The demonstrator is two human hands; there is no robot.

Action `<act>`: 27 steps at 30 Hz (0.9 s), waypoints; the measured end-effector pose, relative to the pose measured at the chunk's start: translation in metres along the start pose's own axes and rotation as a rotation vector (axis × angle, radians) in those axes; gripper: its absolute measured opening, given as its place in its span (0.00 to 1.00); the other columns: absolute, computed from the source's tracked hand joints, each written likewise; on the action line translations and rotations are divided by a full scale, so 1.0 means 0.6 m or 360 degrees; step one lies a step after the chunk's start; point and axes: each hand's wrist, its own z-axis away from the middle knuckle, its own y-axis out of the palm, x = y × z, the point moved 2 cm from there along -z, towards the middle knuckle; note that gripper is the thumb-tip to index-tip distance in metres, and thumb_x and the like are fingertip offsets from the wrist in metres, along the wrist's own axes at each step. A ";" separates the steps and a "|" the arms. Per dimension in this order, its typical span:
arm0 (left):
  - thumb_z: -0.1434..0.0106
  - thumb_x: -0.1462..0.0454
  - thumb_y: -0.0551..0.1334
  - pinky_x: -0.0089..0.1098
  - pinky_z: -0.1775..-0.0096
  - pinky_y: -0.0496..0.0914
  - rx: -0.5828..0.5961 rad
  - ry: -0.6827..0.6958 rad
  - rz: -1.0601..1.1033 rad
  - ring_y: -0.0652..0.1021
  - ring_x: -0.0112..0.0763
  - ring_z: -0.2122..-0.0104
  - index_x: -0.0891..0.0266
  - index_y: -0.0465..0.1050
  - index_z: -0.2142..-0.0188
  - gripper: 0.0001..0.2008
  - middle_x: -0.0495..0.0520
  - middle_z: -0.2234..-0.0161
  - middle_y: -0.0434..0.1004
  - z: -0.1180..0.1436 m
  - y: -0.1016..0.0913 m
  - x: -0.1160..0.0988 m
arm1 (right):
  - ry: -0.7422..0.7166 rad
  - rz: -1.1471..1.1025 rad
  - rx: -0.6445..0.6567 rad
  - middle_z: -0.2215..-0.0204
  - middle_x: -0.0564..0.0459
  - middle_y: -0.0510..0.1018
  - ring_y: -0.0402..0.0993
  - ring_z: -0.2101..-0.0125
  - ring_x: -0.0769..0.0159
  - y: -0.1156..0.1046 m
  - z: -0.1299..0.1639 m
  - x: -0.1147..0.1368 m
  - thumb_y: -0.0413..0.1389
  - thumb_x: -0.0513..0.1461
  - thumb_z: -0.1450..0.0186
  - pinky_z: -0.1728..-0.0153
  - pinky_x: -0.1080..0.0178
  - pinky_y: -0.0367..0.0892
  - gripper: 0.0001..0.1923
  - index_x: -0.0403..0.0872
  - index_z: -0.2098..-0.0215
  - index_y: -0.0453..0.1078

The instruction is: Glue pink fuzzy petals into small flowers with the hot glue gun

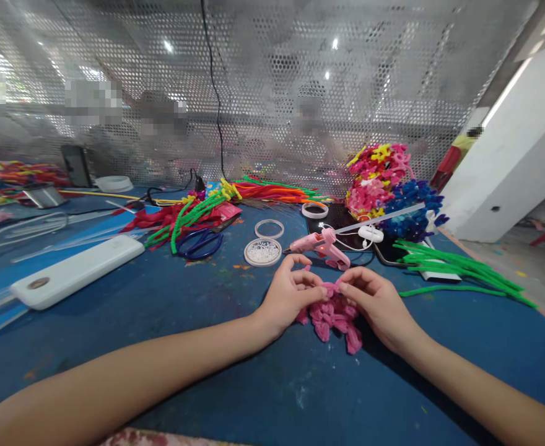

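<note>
A bunch of pink pipe-cleaner flowers (329, 319) is in front of me, just above or on the blue table. My left hand (293, 291) pinches its upper left edge between thumb and fingers. On the other side, my right hand (370, 297) grips the top right of the same bunch, its fingertips close to the left thumb. Right behind my hands lies a pink glue gun (319, 243) with a long clear glue stick (379, 218) poking out of its back. Near its nozzle sits a round dish of small white beads (262, 252).
Blue-handled scissors (200, 244) and a white oblong device (78, 271) lie to the left. Green pipe cleaners (467, 269) spread on the right, before heaped pink, red and blue pipe-cleaner flowers (378, 179). A perforated metal screen (263, 80) stands behind the table (198, 384).
</note>
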 end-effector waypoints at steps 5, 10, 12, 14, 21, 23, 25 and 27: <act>0.55 0.70 0.70 0.26 0.71 0.69 0.0013 0.0002 0.0012 0.75 0.24 0.78 0.59 0.56 0.61 0.27 0.43 0.77 0.74 -0.001 0.000 0.001 | 0.0009 -0.0014 -0.0001 0.76 0.57 0.72 0.64 0.76 0.72 0.000 0.000 0.000 0.64 0.45 0.47 0.75 0.68 0.60 0.12 0.47 0.70 0.70; 0.54 0.70 0.69 0.26 0.70 0.69 0.0020 0.0001 0.0012 0.75 0.24 0.77 0.59 0.56 0.61 0.26 0.43 0.77 0.73 -0.001 -0.001 0.001 | 0.0005 -0.0009 0.0007 0.77 0.58 0.71 0.63 0.77 0.73 0.001 0.001 0.002 0.64 0.44 0.47 0.76 0.69 0.58 0.11 0.47 0.71 0.70; 0.54 0.71 0.69 0.27 0.70 0.69 0.0023 -0.0002 0.0018 0.75 0.24 0.77 0.60 0.56 0.61 0.26 0.43 0.77 0.73 -0.001 -0.001 0.000 | 0.0014 -0.0020 0.0010 0.77 0.58 0.71 0.63 0.76 0.73 0.002 0.001 0.002 0.64 0.44 0.47 0.76 0.69 0.59 0.11 0.47 0.70 0.71; 0.54 0.70 0.69 0.27 0.69 0.69 0.0018 -0.0009 0.0011 0.75 0.23 0.77 0.60 0.56 0.61 0.25 0.43 0.77 0.73 0.000 0.000 0.000 | 0.0022 -0.0061 0.0004 0.76 0.58 0.71 0.64 0.76 0.73 0.001 0.001 0.001 0.65 0.44 0.47 0.75 0.68 0.59 0.12 0.47 0.69 0.71; 0.53 0.67 0.70 0.25 0.68 0.68 0.0014 -0.0014 -0.0009 0.76 0.22 0.75 0.61 0.58 0.60 0.25 0.45 0.73 0.75 0.001 0.000 0.000 | -0.0004 -0.0130 -0.0007 0.73 0.57 0.74 0.67 0.73 0.72 -0.001 0.001 -0.002 0.65 0.43 0.47 0.72 0.69 0.62 0.12 0.47 0.67 0.71; 0.53 0.67 0.71 0.26 0.67 0.69 0.0006 -0.0019 -0.0003 0.76 0.23 0.75 0.61 0.57 0.61 0.25 0.45 0.74 0.75 0.000 -0.001 0.001 | -0.0017 -0.0096 -0.0011 0.72 0.56 0.74 0.67 0.73 0.72 -0.001 0.001 -0.002 0.65 0.43 0.46 0.72 0.69 0.62 0.12 0.47 0.67 0.71; 0.53 0.68 0.71 0.26 0.67 0.69 -0.0018 -0.0016 0.0008 0.76 0.23 0.74 0.61 0.57 0.61 0.25 0.45 0.74 0.76 -0.001 -0.002 0.001 | -0.0038 -0.0063 -0.0017 0.72 0.57 0.74 0.67 0.74 0.73 -0.001 0.001 -0.002 0.64 0.43 0.46 0.73 0.70 0.62 0.11 0.47 0.68 0.71; 0.53 0.68 0.71 0.26 0.67 0.70 -0.0037 -0.0011 0.0012 0.77 0.23 0.74 0.61 0.57 0.61 0.25 0.45 0.74 0.76 -0.002 -0.002 0.001 | -0.0063 -0.0022 -0.0021 0.73 0.57 0.74 0.66 0.74 0.74 -0.002 0.000 -0.002 0.64 0.43 0.46 0.74 0.70 0.61 0.11 0.47 0.68 0.71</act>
